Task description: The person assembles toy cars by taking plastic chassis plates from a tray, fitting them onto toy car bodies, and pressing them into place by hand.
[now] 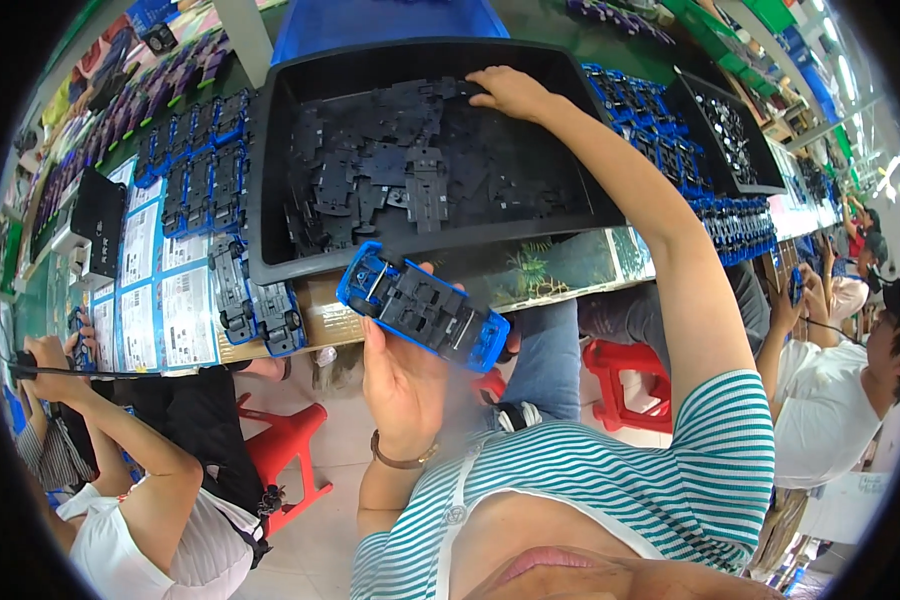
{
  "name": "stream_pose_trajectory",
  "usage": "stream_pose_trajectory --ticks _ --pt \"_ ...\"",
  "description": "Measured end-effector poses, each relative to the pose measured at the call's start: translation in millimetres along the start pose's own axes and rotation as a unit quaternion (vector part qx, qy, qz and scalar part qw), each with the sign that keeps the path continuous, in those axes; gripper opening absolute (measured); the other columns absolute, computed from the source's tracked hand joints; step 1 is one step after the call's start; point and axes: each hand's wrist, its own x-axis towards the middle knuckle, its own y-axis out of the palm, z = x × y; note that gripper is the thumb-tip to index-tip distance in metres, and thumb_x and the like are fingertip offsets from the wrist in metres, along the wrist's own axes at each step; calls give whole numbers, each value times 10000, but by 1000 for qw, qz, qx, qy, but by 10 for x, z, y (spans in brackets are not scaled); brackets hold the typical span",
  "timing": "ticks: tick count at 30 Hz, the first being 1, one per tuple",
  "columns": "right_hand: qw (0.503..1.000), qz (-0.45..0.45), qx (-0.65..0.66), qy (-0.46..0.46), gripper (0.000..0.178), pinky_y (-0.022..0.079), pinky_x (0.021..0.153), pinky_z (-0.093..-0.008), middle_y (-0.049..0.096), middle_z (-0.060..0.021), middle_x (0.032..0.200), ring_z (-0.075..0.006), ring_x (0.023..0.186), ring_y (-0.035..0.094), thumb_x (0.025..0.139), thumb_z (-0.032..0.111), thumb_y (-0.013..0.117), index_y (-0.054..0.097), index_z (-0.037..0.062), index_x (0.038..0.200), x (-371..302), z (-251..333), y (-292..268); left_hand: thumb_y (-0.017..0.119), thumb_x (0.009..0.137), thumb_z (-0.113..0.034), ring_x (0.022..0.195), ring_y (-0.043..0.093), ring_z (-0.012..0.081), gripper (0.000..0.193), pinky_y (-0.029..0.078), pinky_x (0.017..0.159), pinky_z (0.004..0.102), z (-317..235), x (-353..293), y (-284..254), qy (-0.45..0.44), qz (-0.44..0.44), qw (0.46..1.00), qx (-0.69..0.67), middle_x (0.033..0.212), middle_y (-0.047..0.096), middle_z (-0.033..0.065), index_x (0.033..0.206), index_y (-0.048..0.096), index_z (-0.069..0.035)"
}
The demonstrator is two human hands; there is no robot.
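Note:
My left hand (pixel 402 388) is closed around a blue toy car body (pixel 422 312), held up in front of the tray's near edge. Its underside faces up, showing a black chassis plate, with blue showing at both ends. My right hand (pixel 515 95) reaches over the far part of a large black tray (pixel 370 258). Its thumb and index finger are apart, beside the dark parts there, and I see nothing gripped between them. Loose flat black plastic plates (pixel 426 190) lie jumbled in the tray, mostly toward its left and middle.
Rows of blue toy cars (pixel 205 185) stand left of the tray, more cars (pixel 660 140) to its right. A second black tray (pixel 730 140) holds small shiny parts. A blue bin (pixel 390 25) sits behind. Co-workers (pixel 155 510) sit on both sides; red stools (pixel 285 450) stand below.

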Motion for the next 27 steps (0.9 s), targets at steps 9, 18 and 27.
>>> stream_pose_trajectory --ticks 9,18,27 --pt "997 -80 -19 -2 468 457 882 -418 574 -155 1040 -336 1013 560 797 306 693 561 42 1162 -498 270 -359 281 1023 -364 1320 361 395 488 336 1062 542 -30 83 -12 -24 -13 999 -23 1467 325 173 1453 286 -133" --pt "974 -213 75 -8 585 459 782 -382 499 -141 1005 -336 922 531 777 192 718 455 69 1286 -1351 956 -1123 282 1024 -356 1307 374 401 489 339 1058 549 133 102 109 -41 4 998 -46 1453 349 177 1441 305 -101" --pt "954 -266 138 20 583 486 726 -372 533 -126 998 -326 863 566 765 239 741 500 58 1264 -1773 1411 -1389 297 1016 -349 1302 383 398 488 326 1069 540 257 71 232 -25 -8 999 -45 1452 353 176 1434 322 -99"
